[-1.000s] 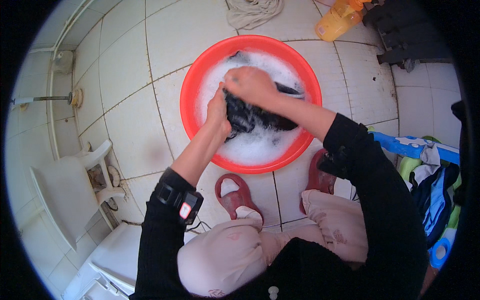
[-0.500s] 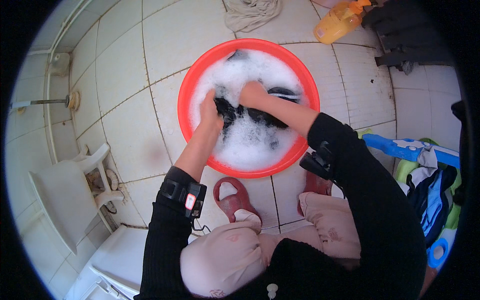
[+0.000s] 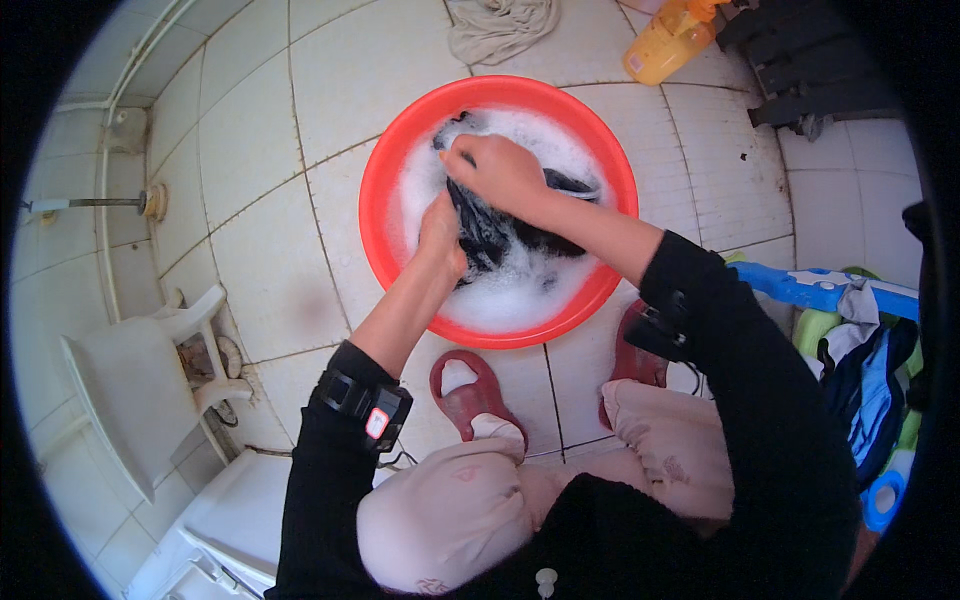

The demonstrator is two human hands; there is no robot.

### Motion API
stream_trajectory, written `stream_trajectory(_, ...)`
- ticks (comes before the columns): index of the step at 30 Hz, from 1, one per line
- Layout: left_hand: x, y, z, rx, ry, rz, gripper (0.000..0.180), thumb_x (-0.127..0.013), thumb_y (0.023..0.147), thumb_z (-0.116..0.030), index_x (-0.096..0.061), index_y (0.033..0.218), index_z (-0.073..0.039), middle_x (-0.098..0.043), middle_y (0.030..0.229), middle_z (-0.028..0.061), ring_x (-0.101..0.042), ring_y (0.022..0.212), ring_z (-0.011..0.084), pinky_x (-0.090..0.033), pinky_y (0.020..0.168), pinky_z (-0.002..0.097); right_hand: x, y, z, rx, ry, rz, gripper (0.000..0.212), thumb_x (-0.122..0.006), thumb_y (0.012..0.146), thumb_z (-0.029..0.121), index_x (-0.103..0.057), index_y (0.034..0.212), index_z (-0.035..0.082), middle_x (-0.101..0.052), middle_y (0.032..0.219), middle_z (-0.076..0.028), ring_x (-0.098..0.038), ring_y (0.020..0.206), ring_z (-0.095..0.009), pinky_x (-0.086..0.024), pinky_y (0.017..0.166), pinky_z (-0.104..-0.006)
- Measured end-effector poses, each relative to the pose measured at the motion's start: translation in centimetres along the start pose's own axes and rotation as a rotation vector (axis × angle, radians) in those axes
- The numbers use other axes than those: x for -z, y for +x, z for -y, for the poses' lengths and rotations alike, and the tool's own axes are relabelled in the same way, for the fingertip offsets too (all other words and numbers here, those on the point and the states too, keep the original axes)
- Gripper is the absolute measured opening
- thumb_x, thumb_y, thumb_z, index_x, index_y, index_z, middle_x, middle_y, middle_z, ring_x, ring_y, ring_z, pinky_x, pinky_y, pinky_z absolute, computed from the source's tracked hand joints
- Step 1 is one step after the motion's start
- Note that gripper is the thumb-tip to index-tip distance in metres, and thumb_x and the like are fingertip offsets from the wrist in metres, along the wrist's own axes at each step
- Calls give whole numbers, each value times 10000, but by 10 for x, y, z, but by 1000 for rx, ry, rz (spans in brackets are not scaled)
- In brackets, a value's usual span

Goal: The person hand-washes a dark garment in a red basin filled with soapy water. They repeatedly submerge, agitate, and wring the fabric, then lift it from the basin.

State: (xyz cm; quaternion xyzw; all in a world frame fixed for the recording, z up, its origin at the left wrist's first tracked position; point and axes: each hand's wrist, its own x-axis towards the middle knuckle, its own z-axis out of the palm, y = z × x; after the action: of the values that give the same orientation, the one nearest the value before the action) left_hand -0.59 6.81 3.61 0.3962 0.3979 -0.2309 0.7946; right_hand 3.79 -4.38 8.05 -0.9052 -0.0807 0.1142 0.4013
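A red plastic basin (image 3: 376,225) on the floor holds water under thick white suds (image 3: 490,311). In it lies a dark, wet garment (image 3: 484,238), bunched and partly under the foam. My right hand (image 3: 500,175) is closed in a fist on the garment, raised just above the suds over the basin's middle. Below and to its left, my left hand (image 3: 440,235) grips the same cloth at its left edge, its fingertips partly hidden by the fabric. A light-edged dark part of the cloth (image 3: 572,186) shows right of my right wrist.
An orange pump bottle (image 3: 668,45) and a greyish rag (image 3: 500,28) lie beyond the basin on the tiles. At right, a blue-and-green basket (image 3: 800,288) holds clothes. A white plastic chair (image 3: 130,390) stands left. My feet in red slippers (image 3: 470,392) are close to the basin's near rim.
My right hand has come up out of the suds and moved slightly left and away from me, drawing cloth up. My left hand has shifted slightly right; more dark fabric shows.
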Motion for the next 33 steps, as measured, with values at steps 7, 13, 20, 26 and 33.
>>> stream_trajectory(7, 0, -11, -14, -27, -74, 35, 346, -416, 958, -369, -601, 1057, -94, -649, 973, 71, -625, 909, 221, -512, 809, 390, -12, -32, 12, 246, -55, 64, 312, -504, 862, 378, -648, 876, 101, -639, 812, -173, -625, 760, -358, -498, 662, -469)
stream_trajectory(13, 8, 2, -17, -232, 109, -118, 322, -496, 953, -241, -520, 1176, -10, -610, 1080, 111, -605, 961, 222, -496, 820, 340, -6, 14, -40, 294, -326, -36, 254, -479, 914, 277, -628, 1059, 131, -574, 943, -163, -618, 739, -350, -524, 617, -441)
stream_trajectory(20, 21, 31, -14, -147, 114, -231, 342, -540, 909, -203, -529, 1163, 25, -600, 1104, 144, -612, 927, 251, -502, 813, 380, -34, -5, -42, 117, -750, 553, 449, -469, 893, 190, -467, 1342, 188, -542, 1114, -184, -641, 898, -273, -542, 745, -415)
stream_trajectory(26, 17, 22, -24, -143, -54, 6, 318, -519, 920, -298, -566, 1128, -61, -624, 1064, 100, -602, 978, 231, -497, 836, 395, -23, 10, -37, 151, 235, 131, 406, -660, 788, 255, -577, 1126, 44, -610, 1166, -143, -585, 1085, -285, -455, 927, -408)
stream_trajectory(33, -20, -13, -20, -137, 42, 113, 440, -493, 943, -373, -536, 1184, -8, -621, 1037, 92, -616, 930, 200, -501, 828, 384, 13, -13, -10, 232, 60, -43, 300, -647, 793, 346, -667, 936, 83, -658, 963, -159, -608, 939, -348, -476, 834, -412)
